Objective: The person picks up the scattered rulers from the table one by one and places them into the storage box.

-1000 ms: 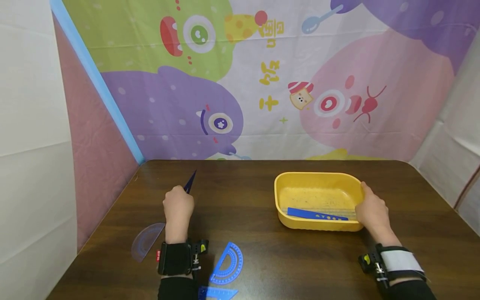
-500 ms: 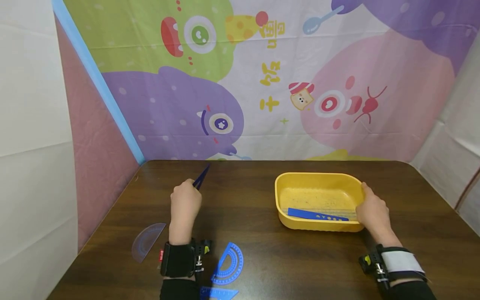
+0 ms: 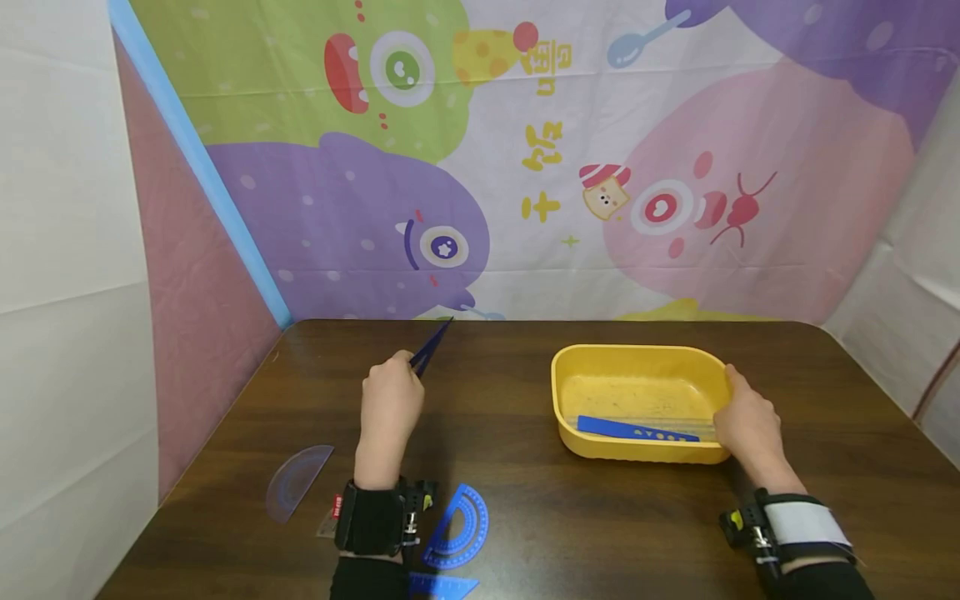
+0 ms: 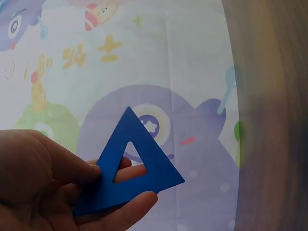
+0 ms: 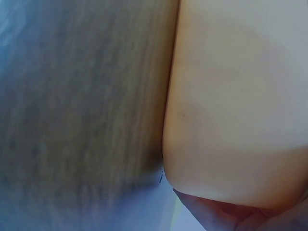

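In the head view my left hand [image 3: 392,398] holds a dark blue set square [image 3: 431,348] above the table's left half, its tip toward the back edge. The left wrist view shows the set square [image 4: 108,192] with a triangular cut-out, pinched between thumb and fingers. My right hand [image 3: 752,422] grips the right end of a yellow plastic tub [image 3: 637,451]. Inside the tub lies a blue ruler [image 3: 630,429] with cut-out holes, beside something clear and ruler-like. The right wrist view shows the tub's wall [image 5: 236,96] close up, with part of the hand [image 5: 231,214] below.
On the brown table [image 3: 517,400], a clear protractor [image 3: 292,487] lies to the left of my left forearm. A blue protractor [image 3: 476,535] and a blue ruler-marked piece [image 3: 447,586] lie to its right. A printed cloth [image 3: 540,250] hangs behind the table.
My left hand has moved right and slightly away from me, carrying the set square, which shows more of itself now. My right hand and the tub have stayed put.
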A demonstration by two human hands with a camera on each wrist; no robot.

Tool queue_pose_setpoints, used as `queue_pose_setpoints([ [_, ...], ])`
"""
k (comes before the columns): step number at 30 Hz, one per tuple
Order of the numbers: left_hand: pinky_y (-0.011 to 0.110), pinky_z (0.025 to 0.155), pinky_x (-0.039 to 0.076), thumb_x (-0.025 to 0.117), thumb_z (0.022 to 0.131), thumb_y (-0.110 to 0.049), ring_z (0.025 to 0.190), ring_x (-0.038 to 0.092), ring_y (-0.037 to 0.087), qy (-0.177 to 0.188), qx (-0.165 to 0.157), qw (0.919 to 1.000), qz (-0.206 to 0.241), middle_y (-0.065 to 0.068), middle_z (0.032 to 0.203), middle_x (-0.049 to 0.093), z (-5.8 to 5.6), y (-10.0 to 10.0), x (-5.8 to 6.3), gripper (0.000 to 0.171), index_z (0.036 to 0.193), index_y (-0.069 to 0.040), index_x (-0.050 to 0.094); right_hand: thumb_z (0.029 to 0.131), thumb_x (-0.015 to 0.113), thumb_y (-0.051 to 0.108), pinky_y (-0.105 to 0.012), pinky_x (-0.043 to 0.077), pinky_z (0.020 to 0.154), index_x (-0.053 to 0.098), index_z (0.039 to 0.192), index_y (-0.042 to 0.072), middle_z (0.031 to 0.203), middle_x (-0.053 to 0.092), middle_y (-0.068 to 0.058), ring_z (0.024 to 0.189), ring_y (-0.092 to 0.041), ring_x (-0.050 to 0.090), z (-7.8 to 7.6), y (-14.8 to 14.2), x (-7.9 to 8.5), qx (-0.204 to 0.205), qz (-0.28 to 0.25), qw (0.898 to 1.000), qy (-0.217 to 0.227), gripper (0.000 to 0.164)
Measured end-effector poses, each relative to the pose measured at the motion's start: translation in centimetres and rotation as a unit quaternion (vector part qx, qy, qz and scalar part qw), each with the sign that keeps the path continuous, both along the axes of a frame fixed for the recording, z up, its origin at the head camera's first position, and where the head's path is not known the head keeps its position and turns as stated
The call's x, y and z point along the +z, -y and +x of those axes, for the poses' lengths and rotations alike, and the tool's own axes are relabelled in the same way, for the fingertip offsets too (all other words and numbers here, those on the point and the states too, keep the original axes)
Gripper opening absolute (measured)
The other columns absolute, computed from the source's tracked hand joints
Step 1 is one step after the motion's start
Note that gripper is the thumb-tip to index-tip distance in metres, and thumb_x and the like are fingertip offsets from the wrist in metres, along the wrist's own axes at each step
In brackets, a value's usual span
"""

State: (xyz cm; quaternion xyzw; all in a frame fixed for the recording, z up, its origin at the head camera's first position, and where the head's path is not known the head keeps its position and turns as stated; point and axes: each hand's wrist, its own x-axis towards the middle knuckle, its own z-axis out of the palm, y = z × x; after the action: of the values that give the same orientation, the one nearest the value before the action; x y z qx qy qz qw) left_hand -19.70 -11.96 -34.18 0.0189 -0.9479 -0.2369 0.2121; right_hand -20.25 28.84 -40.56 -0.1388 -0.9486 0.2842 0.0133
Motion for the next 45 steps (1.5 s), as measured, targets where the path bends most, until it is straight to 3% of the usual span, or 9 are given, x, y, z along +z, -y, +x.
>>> queue_pose_setpoints([
  [5, 0.05, 0.065, 0.05, 0.045, 0.085, 0.001, 0.074, 0.064, 0.04, 0.001, -0.006, 1.0, -0.002, 0.02, 0.087, 0.068, 0.1, -0.5, 0.3, 0.025, 0.103, 0.003, 0.063, 0.083, 0.04, -0.004, -0.06, 0.036, 0.086, 0.005, 0.144, -0.001, 0.136, 0.025, -0.038, 0.094, -0.044, 0.041, 0.0, 0.0, 0.0, -0.002, -0.003, 1.0, 0.003, 0.07],
  [12, 0.045, 0.052, 0.05, 0.052, 0.082, 0.003, 0.063, 0.063, 0.037, -0.018, -0.03, 0.9989, -0.033, 0.019, 0.077, 0.067, 0.1, -1.6, 0.4, 0.022, 0.102, 0.002, 0.062, 0.083, 0.04, -0.004, -0.06, 0.036, 0.086, 0.005, 0.144, 0.0, 0.136, 0.025, -0.037, 0.094, -0.044, 0.04, 0.0, 0.0, 0.0, -0.006, -0.003, 1.0, 0.006, 0.07],
  [24, 0.043, 0.047, 0.048, 0.053, 0.089, -0.007, 0.059, 0.063, 0.033, -0.057, -0.047, 0.9965, -0.039, 0.012, 0.075, 0.068, 0.2, -3.9, 0.3, 0.015, 0.098, -0.004, 0.064, 0.084, 0.04, -0.004, -0.056, 0.041, 0.082, 0.004, 0.144, 0.0, 0.135, 0.025, -0.038, 0.092, -0.044, 0.041, 0.0, 0.1, 0.1, -0.011, -0.003, 1.0, 0.014, 0.07],
  [30, 0.04, 0.044, 0.047, 0.055, 0.088, -0.008, 0.056, 0.063, 0.03, -0.089, -0.07, 0.9922, -0.053, 0.009, 0.074, 0.068, 0.1, -5.3, -0.1, 0.012, 0.095, -0.006, 0.065, 0.084, 0.04, -0.004, -0.058, 0.038, 0.085, 0.004, 0.144, -0.001, 0.136, 0.024, -0.038, 0.093, -0.044, 0.04, 0.0, 0.2, 0.2, -0.008, -0.002, 1.0, 0.012, 0.07],
  [37, 0.037, 0.045, 0.048, 0.056, 0.088, -0.009, 0.055, 0.063, 0.027, -0.119, -0.095, 0.9855, -0.074, 0.007, 0.073, 0.067, 0.4, -6.7, -0.5, 0.011, 0.093, -0.005, 0.065, 0.085, 0.041, -0.004, -0.053, 0.042, 0.08, 0.003, 0.144, 0.001, 0.136, 0.024, -0.037, 0.092, -0.043, 0.041, 0.0, 0.2, 0.2, -0.012, -0.01, 1.0, 0.016, 0.071],
  [45, 0.037, 0.046, 0.049, 0.059, 0.087, -0.01, 0.056, 0.064, 0.025, -0.154, -0.118, 0.9788, -0.066, 0.006, 0.075, 0.068, 0.5, -7.5, -0.8, 0.009, 0.092, -0.005, 0.065, 0.085, 0.041, -0.005, -0.056, 0.041, 0.083, 0.003, 0.144, 0.0, 0.136, 0.024, -0.037, 0.092, -0.043, 0.041, 0.0, 0.2, 0.1, -0.012, -0.009, 1.0, 0.011, 0.071],
])
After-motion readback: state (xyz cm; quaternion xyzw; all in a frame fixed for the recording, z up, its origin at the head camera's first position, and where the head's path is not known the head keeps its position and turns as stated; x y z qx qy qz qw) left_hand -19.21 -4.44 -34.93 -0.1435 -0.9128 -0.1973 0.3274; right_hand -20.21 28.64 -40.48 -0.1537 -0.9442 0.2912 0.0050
